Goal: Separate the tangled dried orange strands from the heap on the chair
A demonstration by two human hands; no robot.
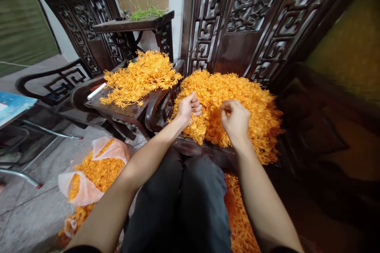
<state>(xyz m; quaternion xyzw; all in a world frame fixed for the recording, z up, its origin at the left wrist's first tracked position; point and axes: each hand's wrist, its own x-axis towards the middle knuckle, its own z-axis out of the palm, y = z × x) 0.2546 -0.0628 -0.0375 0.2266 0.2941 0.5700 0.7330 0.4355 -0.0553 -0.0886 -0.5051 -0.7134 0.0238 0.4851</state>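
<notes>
A big heap of orange, branching, plastic-looking sprigs (255,106) covers the dark wooden seat in front of me. My left hand (190,109) is at the heap's left part, its fingers curled in. My right hand (236,120) is over the heap's middle, a short gap away, with thumb and fingers drawn together. Whatever either hand pinches cannot be told apart from the orange behind it. A smaller pile of orange sprigs (148,73) lies on a low wooden side table (124,111) at the left, beside a white strip (97,91).
A pale plastic bag (86,189) of orange pieces stands on the floor at lower left. More orange pieces (239,213) lie below the seat, by my right leg. Green stems (147,12) rest on a raised stand (127,25). A blue-topped table (14,106) is at far left.
</notes>
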